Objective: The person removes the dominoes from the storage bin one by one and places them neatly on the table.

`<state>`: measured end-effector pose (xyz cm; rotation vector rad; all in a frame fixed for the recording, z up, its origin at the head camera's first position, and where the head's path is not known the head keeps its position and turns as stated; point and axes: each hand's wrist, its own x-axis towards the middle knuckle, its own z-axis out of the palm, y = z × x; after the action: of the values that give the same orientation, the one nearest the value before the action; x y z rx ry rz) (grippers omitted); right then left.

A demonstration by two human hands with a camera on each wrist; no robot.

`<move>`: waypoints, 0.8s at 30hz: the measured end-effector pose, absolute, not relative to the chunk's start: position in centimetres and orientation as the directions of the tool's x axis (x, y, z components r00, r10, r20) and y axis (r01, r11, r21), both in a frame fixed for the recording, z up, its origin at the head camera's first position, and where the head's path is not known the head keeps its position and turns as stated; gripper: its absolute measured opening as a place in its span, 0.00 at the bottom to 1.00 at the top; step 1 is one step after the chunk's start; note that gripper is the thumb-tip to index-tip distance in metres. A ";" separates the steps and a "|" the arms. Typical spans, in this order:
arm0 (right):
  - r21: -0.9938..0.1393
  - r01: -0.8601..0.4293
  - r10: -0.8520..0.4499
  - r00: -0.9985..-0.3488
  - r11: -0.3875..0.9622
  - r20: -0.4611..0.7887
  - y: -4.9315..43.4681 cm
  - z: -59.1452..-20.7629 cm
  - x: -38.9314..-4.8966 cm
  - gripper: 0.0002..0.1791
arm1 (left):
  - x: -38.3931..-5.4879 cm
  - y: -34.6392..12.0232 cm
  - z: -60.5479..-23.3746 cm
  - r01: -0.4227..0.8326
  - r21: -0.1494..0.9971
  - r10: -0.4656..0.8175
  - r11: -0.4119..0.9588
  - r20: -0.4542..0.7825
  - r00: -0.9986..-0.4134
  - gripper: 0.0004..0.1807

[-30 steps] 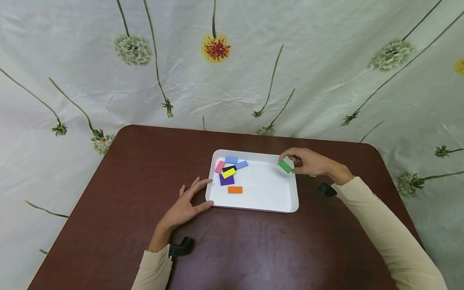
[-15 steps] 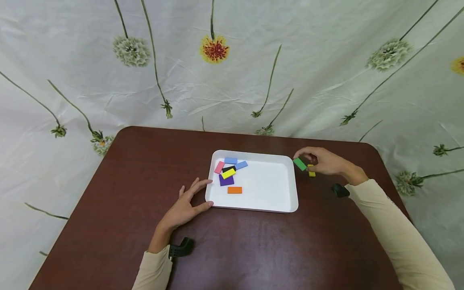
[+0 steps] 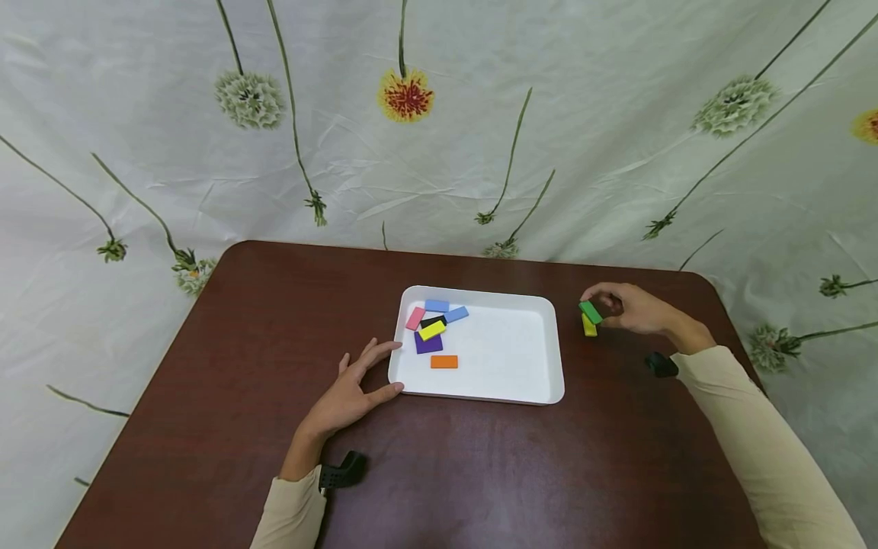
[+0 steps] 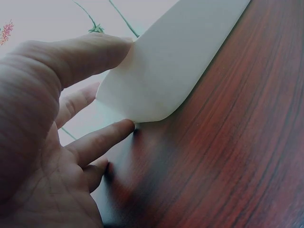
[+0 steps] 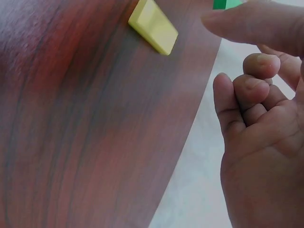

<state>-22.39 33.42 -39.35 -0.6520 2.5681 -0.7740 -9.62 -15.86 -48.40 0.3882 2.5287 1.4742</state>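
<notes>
My right hand (image 3: 636, 309) pinches a green block (image 3: 591, 312) between thumb and fingertips, to the right of the tray. In the head view the green block overlaps the upper end of a yellow block (image 3: 589, 325) on the table. The right wrist view shows that yellow block (image 5: 153, 26) lying apart from the hand (image 5: 266, 109), with only a corner of the green block (image 5: 228, 4) visible. Fairly straight fingers of my left hand (image 3: 346, 396) touch the left end of a white tray (image 3: 501, 358); its wall (image 4: 161, 61) fills the upper left wrist view.
Inside the tray, at its left, lie two blue blocks (image 3: 437, 306), a pink one (image 3: 414, 318) and an orange one (image 3: 444, 362). Another yellow block (image 3: 433, 329) rests across a black (image 3: 427, 322) and a purple block (image 3: 428, 344). The brown table (image 3: 453, 473) meets a flowered cloth (image 3: 453, 168) behind.
My right hand has carried the green block from above the tray's right side out to the right, over the yellow block on the table. The left hand stays at the tray.
</notes>
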 end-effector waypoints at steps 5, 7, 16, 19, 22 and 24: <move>-0.583 -0.306 -0.510 -0.831 0.753 -0.222 34.2 -39.8 -22.3 0.23 | -9.6 -15.9 -48.4 0.126 0.874 0.315 0.469 -0.032 -0.948 0.35; -0.587 -0.302 -0.505 -0.835 0.751 -0.217 34.5 -40.0 -22.2 0.23 | -9.6 -15.9 -48.4 0.125 0.875 0.316 0.468 -0.034 -0.948 0.35; -0.569 -0.291 -0.483 -0.848 0.769 -0.218 36.0 -41.1 -21.9 0.23 | -9.5 -15.8 -48.3 0.124 0.878 0.319 0.463 -0.035 -0.947 0.35; -0.558 -0.278 -0.471 -0.850 0.782 -0.236 36.4 -41.5 -22.0 0.23 | -9.6 -15.8 -48.4 0.119 0.875 0.316 0.469 -0.040 -0.948 0.35; -0.552 -0.268 -0.460 -0.854 0.790 -0.243 36.6 -41.8 -22.1 0.23 | -9.5 -15.8 -48.3 0.116 0.872 0.313 0.476 -0.044 -0.949 0.36; -0.550 -0.262 -0.453 -0.857 0.793 -0.244 36.8 -42.0 -22.1 0.23 | -9.5 -15.8 -48.3 0.116 0.871 0.311 0.478 -0.045 -0.949 0.36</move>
<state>-22.07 36.80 -41.98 -0.5428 2.6167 -0.7268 -9.55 -15.83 -48.32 0.3698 2.5262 1.4648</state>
